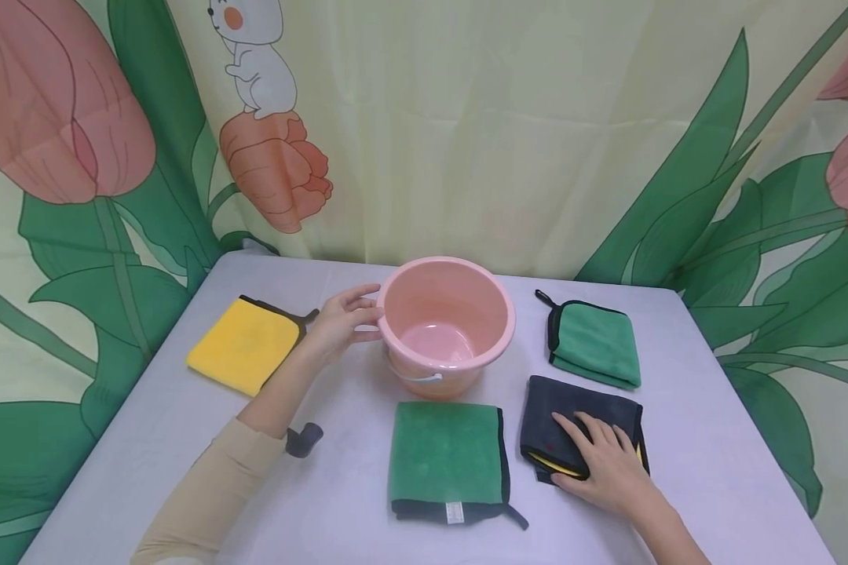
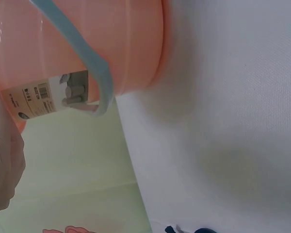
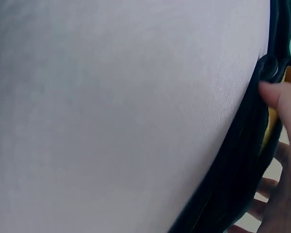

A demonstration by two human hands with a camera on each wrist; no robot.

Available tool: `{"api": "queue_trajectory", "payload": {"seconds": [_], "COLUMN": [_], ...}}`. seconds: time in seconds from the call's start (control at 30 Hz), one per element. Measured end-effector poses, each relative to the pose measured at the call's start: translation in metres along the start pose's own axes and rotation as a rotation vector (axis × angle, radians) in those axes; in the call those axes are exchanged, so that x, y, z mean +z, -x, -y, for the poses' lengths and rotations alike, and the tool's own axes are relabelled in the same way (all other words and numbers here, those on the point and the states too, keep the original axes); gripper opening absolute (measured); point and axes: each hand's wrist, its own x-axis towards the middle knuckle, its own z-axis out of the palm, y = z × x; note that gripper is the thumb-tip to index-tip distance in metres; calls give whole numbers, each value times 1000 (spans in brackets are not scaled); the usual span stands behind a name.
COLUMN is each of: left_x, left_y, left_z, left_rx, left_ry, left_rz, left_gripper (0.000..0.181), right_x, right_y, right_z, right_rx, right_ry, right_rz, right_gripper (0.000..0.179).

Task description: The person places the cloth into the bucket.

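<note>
On a white table point(image 1: 346, 494), a person's left hand point(image 1: 342, 320), fingers extended, touches a round pink plastic bucket point(image 1: 445, 333); nearer and rightward, the right hand point(image 1: 606, 464), fingers spread, rests on a folded dark-grey cloth point(image 1: 572, 404).

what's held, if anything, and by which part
The right hand holds the dark cloth by its near edge; the left hand touches the pink bucket at its rim, grip unclear.

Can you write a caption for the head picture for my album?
Left hand at the pink bucket's rim, right hand on a dark folded cloth.
</note>
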Motion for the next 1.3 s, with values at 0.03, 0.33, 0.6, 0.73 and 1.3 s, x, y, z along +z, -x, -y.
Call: {"api": "queue_trajectory", "payload": {"seconds": [0.03,0.33,0.6,0.73,1.3], "left_x": [0,1,0,0,1], "left_y": [0,-1,-1,-1,1], "left_z": [0,-2,-2,-2,-4], "left_rx": [-5,-14,-17,-19,-11], "left_ry": [-1,6,1,-7,-19], "left_rz": [-3,-13,-6,-9,-15], "left_gripper": [51,51,51,52,51], "right_x": [0,-2,2,1,-55], "right_y": [0,-5,-8,-9,-20], "right_z": [1,5,8,10,10], "right_rx": [-2,-3,-26,-38,-97], "right_ry": [-3,41,68,75,110], "right_rz": [-1,23,36,18,-225], "right_gripper": [79,63,52,50,56]}}
